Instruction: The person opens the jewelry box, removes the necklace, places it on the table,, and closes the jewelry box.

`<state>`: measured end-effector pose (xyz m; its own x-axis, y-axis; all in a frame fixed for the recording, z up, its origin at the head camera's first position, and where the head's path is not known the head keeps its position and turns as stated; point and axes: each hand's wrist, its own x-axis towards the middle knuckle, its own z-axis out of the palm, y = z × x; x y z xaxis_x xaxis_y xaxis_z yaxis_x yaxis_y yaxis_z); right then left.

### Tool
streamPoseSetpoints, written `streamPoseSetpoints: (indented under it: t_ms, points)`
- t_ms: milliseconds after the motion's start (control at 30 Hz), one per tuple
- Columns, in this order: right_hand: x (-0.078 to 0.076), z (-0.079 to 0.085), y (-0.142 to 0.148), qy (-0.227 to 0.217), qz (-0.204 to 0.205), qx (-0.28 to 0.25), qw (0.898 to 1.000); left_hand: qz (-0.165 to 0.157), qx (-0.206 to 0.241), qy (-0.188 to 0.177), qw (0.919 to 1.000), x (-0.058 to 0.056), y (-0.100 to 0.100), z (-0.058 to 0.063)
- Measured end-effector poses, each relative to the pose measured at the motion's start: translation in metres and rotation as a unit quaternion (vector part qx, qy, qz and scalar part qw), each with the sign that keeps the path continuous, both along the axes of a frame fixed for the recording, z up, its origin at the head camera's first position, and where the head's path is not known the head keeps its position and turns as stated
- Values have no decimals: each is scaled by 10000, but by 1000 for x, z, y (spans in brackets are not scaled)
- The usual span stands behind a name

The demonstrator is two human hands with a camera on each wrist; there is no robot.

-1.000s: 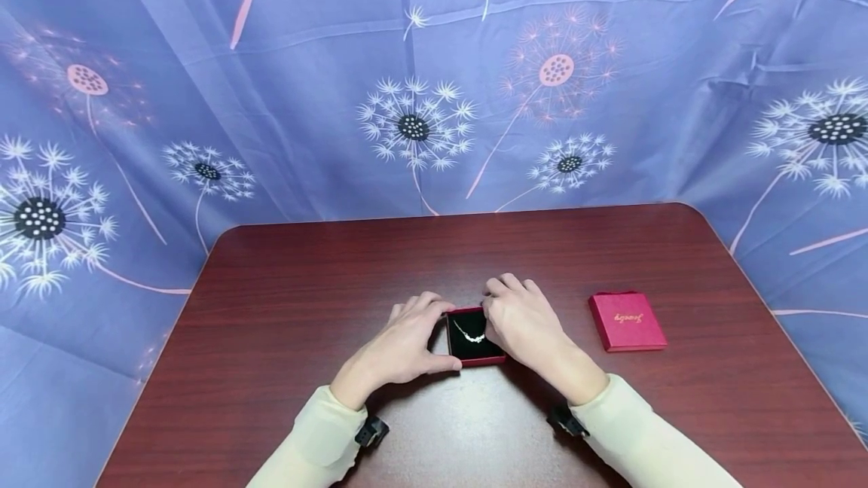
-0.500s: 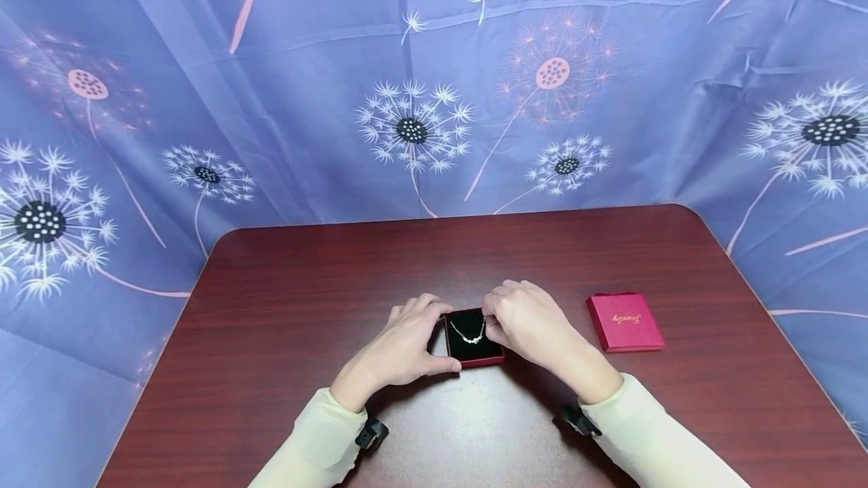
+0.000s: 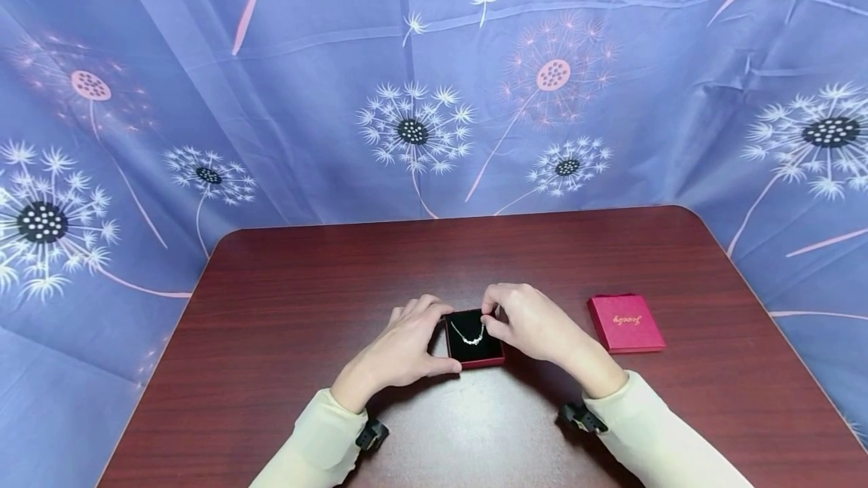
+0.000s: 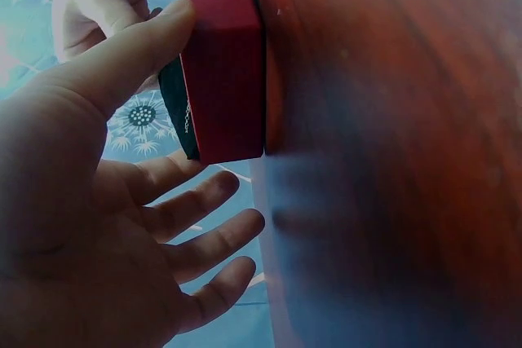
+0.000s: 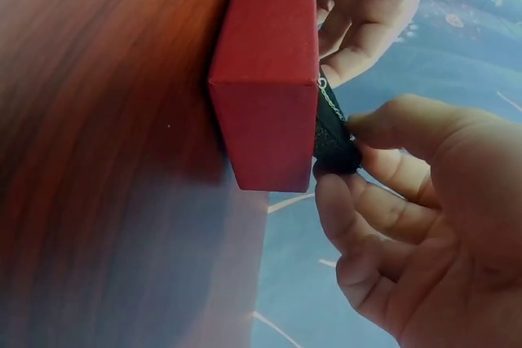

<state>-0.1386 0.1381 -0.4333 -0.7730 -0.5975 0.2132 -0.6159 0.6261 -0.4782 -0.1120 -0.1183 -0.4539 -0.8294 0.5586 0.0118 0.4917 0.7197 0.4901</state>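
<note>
On the table a small red jewelry box base (image 3: 483, 362) sits without its lid, with a black pad (image 3: 466, 353) in it. A silver necklace (image 3: 472, 341) with a row of pale stones hangs in a curve across the pad. My left hand (image 3: 400, 341) holds the box from the left, thumb on the near wall and fingers at the far side. At the right edge, my right hand (image 3: 532, 322) pinches the pad's corner (image 5: 336, 148) between thumb and fingers. In the right wrist view that corner stands above the box rim, with a thin chain over it.
To the right lies the red lid (image 3: 629, 324) with gold lettering. The dark reddish wood table (image 3: 325, 269) ends at a blue curtain (image 3: 305, 96) printed with dandelions.
My right hand has turned, and its wrist has shifted slightly right. More of the pad and necklace shows than a second ago. My left hand stays in place on the box.
</note>
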Motion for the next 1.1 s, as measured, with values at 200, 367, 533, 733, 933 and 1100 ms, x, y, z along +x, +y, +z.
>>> streamPoseSetpoints:
  t_ms: [200,367,533,733,933,1100]
  points:
    - [-1,0,2,-513,-67,-256,9983,1,-61,-37,10000,0,1,1]
    - [-3,-1,4,-790,-30,-233,9966,-1,-94,-31,10000,0,2,2]
    - [-4,-2,7,-810,116,-218,9964,16,-120,-31,9999,0,3,3]
    - [-4,-1,7,-885,119,-300,9955,42,-135,-59,9999,1,3,4]
    - [-4,-1,8,-1170,77,-435,9922,32,-141,-37,9999,1,3,3]
    - [-4,1,10,-1405,120,-601,9882,23,-120,-27,9999,0,3,3]
